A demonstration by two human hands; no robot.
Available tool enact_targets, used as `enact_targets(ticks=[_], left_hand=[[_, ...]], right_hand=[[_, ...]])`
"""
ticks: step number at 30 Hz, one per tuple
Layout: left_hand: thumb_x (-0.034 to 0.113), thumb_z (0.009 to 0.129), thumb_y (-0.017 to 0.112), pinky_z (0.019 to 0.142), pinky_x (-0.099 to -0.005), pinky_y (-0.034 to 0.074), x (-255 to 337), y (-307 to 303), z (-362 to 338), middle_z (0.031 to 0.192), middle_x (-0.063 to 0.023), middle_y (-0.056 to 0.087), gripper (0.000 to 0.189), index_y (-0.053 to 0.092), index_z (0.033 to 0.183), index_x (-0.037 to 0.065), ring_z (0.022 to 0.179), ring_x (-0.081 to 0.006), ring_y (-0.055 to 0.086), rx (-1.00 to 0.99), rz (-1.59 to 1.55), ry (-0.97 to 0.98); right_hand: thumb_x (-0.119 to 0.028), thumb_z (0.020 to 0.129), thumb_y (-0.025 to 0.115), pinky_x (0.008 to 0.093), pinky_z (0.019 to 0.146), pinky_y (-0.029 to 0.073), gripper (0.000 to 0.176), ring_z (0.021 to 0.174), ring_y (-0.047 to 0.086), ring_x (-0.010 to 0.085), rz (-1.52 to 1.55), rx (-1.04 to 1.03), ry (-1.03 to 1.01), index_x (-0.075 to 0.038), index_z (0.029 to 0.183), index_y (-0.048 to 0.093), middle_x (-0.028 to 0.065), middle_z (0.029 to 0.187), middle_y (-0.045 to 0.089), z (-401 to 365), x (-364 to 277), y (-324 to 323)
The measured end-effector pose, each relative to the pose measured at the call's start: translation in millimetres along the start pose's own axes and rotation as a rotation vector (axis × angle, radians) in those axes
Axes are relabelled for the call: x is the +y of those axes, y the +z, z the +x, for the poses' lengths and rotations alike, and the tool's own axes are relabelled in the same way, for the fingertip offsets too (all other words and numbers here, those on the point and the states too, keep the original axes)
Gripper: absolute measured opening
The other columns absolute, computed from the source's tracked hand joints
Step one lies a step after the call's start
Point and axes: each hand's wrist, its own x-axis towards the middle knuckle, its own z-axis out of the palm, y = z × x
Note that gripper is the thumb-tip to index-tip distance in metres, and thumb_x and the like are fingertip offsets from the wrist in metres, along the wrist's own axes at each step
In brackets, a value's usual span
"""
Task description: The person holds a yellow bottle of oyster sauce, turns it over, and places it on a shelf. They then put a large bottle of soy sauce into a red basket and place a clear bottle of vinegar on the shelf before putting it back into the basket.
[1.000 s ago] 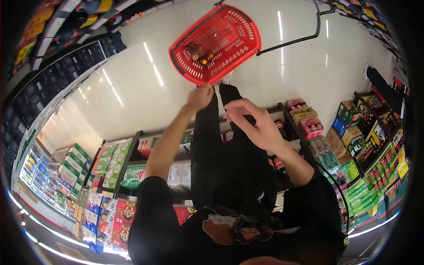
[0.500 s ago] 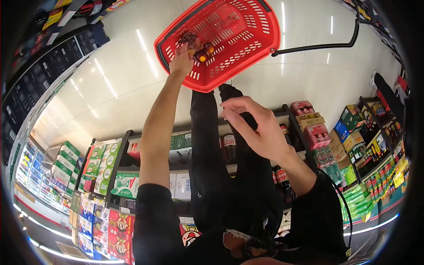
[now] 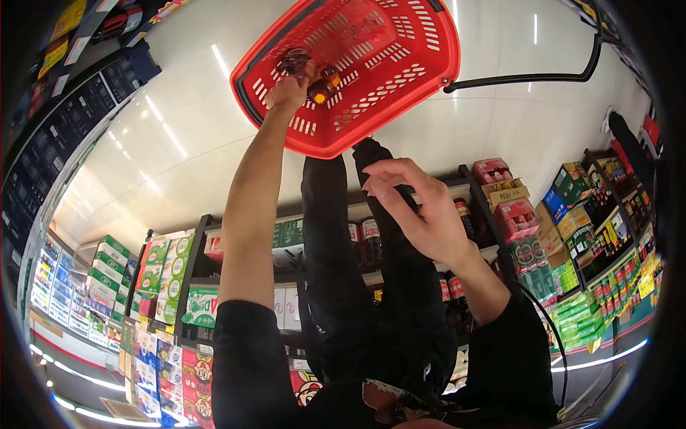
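My left hand [image 3: 288, 94] reaches down into a red plastic shopping basket [image 3: 391, 107], near its left end. Its fingers are closed on a glossy dark brown, bottle-like item [image 3: 295, 60], whose near end is covered by the hand. Beside it, in the basket, lies a dark amber bottle [image 3: 326, 81] with a yellow-orange cap toward me. Away from the basket, my right hand [image 3: 421, 207] hangs in the air in front of my legs. It holds nothing, and its fingers are loosely bent with the thumb apart.
The basket's long black handle [image 3: 529, 81] stretches to the right over the pale glossy floor [image 3: 193, 93]. Shelves with dark bottles [image 3: 371, 239] stand close by my legs. Stacked red packs [image 3: 516, 217] and green cans [image 3: 527, 255] are at the right, cartons [image 3: 171, 279] at the left.
My left hand has closed and moved slightly left and down in the view. The basket appears shifted a little left. My right hand keeps nearly the same pose.
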Motion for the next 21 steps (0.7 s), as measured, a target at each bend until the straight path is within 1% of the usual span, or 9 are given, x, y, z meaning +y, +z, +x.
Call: enact_targets(ticks=[3, 6, 7, 9, 14, 17, 19, 20, 21], left_hand=[[0.064, 0.098, 0.05, 0.098, -0.0505, 0.053, 0.8, 16.3, 13.2, 0.128, -0.0181, 0.07, 0.076, 0.053, 0.141, 0.001, 0.12, -0.0383, 0.067, -0.046, -0.148, -0.068], [0.057, 0.1, 0.049, 0.095, -0.0511, 0.055, 13.6, 28.3, 13.2, 0.126, -0.0189, 0.071, 0.06, 0.069, 0.125, 0.006, 0.119, -0.0386, 0.068, 0.165, -0.121, -0.147], [0.057, 0.1, 0.049, 0.095, -0.0511, 0.055, 13.7, 23.5, 10.8, 0.126, -0.0189, 0.071, 0.06, 0.069, 0.125, 0.006, 0.119, -0.0386, 0.068, 0.166, -0.119, -0.145], [0.055, 0.101, 0.047, 0.096, -0.0522, 0.055, 6.5, 13.4, 2.5, 0.127, -0.0208, 0.07, 0.061, 0.068, 0.125, 0.002, 0.119, -0.0391, 0.067, 0.101, -0.158, -0.009], [0.053, 0.102, 0.046, 0.097, -0.0531, 0.054, -10.5, 9.5, -10.6, 0.124, -0.0222, 0.071, 0.058, 0.07, 0.122, 0.005, 0.116, -0.0408, 0.068, 0.087, -0.176, -0.052], [0.056, 0.101, 0.047, 0.096, -0.0533, 0.054, -25.9, 7.7, -36.4, 0.12, -0.024, 0.072, 0.06, 0.07, 0.122, 0.005, 0.114, -0.0414, 0.068, 0.143, -0.189, -0.034], [0.058, 0.1, 0.048, 0.097, -0.0538, 0.053, -36.2, 5.8, -54.0, 0.117, -0.0277, 0.071, 0.064, 0.069, 0.121, 0.002, 0.114, -0.0418, 0.068, 0.177, -0.323, 0.032], [0.06, 0.098, 0.051, 0.094, -0.0517, 0.054, -40.9, 4.4, -58.8, 0.114, -0.0309, 0.071, 0.066, 0.069, 0.12, 0.0, 0.107, -0.0429, 0.071, 0.186, -0.376, 0.051], [0.06, 0.098, 0.051, 0.094, -0.0517, 0.054, -44.7, 2.4, -61.0, 0.114, -0.0309, 0.071, 0.066, 0.069, 0.12, 0.0, 0.107, -0.0429, 0.071, 0.193, -0.373, 0.056]], right_hand=[[-0.007, 0.1, 0.064, 0.0345, 0.082, 0.056, 0.023, 0.093, 0.073, 0.0251, -0.027, 0.007, -0.027, -0.002, 0.122, 0.063, 0.0139, 0.1, 0.072, 3.5, 1.5, 1.6], [-0.008, 0.099, 0.065, 0.0351, 0.082, 0.056, 0.023, 0.094, 0.073, 0.0255, -0.031, 0.005, -0.031, -0.003, 0.122, 0.063, 0.0136, 0.1, 0.072, 7.5, 0.8, 3.7], [-0.008, 0.099, 0.065, 0.0356, 0.082, 0.056, 0.023, 0.094, 0.073, 0.0255, -0.021, 0.006, -0.026, -0.003, 0.121, 0.063, 0.0134, 0.1, 0.072, 8.0, -0.2, 5.1], [-0.008, 0.099, 0.065, 0.0363, 0.082, 0.056, 0.023, 0.095, 0.073, 0.0261, -0.019, -0.008, -0.025, -0.003, 0.121, 0.062, 0.0133, 0.1, 0.072, 8.9, -0.5, 5.0], [-0.008, 0.098, 0.066, 0.0383, 0.084, 0.056, 0.024, 0.096, 0.073, 0.0287, -0.042, -0.001, -0.047, -0.004, 0.121, 0.061, 0.0132, 0.099, 0.071, 0.0, -0.6, 8.7], [-0.012, 0.1, 0.065, 0.039, 0.084, 0.056, 0.022, 0.096, 0.072, 0.0304, -0.066, -0.001, -0.03, -0.005, 0.12, 0.061, 0.0135, 0.099, 0.071, -8.6, -6.8, 8.4], [-0.017, 0.102, 0.063, 0.0397, 0.084, 0.055, 0.023, 0.096, 0.072, 0.0304, -0.085, -0.03, 0.016, -0.004, 0.12, 0.061, 0.0137, 0.099, 0.071, -15.2, -11.9, 6.4], [-0.017, 0.102, 0.063, 0.0397, 0.084, 0.055, 0.023, 0.096, 0.072, 0.0304, -0.084, -0.025, 0.008, -0.004, 0.12, 0.061, 0.0137, 0.099, 0.071, -18.2, -14.4, 5.7], [-0.018, 0.103, 0.062, 0.0377, 0.088, 0.055, 0.024, 0.098, 0.073, 0.0277, -0.097, -0.033, 0.025, -0.003, 0.122, 0.061, 0.0134, 0.102, 0.073, -21.1, -16.4, 5.5]])
